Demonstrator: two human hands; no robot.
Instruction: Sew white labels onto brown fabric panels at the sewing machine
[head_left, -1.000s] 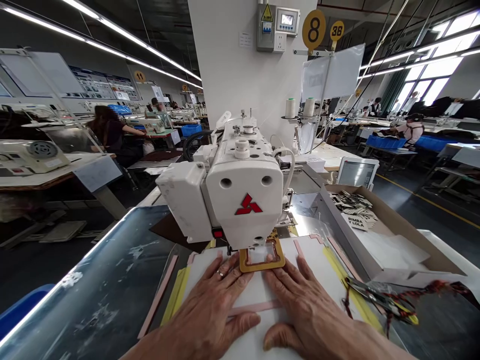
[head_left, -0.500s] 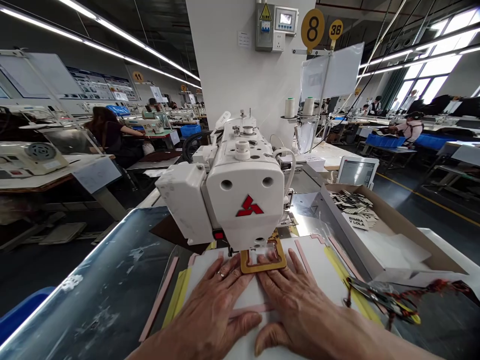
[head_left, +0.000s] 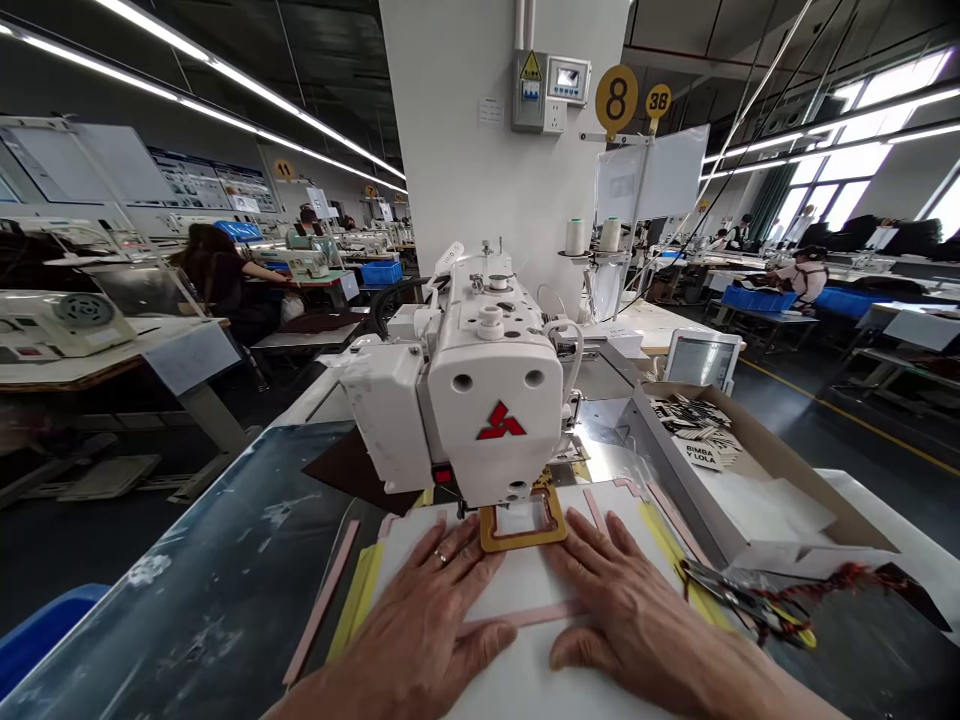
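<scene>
My left hand (head_left: 442, 600) lies flat, fingers spread, on a white sheet (head_left: 517, 590) marked with pink and yellow tape strips; a ring is on one finger. To the right, my right hand (head_left: 611, 595) rests flat on the same sheet, also with its fingers apart. Between the two hands sits a yellow clamp frame (head_left: 523, 543), under the head of a white sewing machine (head_left: 495, 400) with a red emblem. My fingertips lie close to both sides of the frame. The needle area is mostly hidden behind the machine head.
To the right stands a cardboard box (head_left: 817, 515) holding labels (head_left: 701, 450) and white paper. Thread snips (head_left: 742, 600) with tangled threads lie beside the sheet. Thread cones (head_left: 575, 237) and a tablet-like screen (head_left: 702, 360) are further back. Other people sit at machines on both sides.
My right hand has slid right, away from the yellow frame; its fingertips earlier reached inside the frame's opening. My left hand stays nearly in place. The camera view has tilted slightly up.
</scene>
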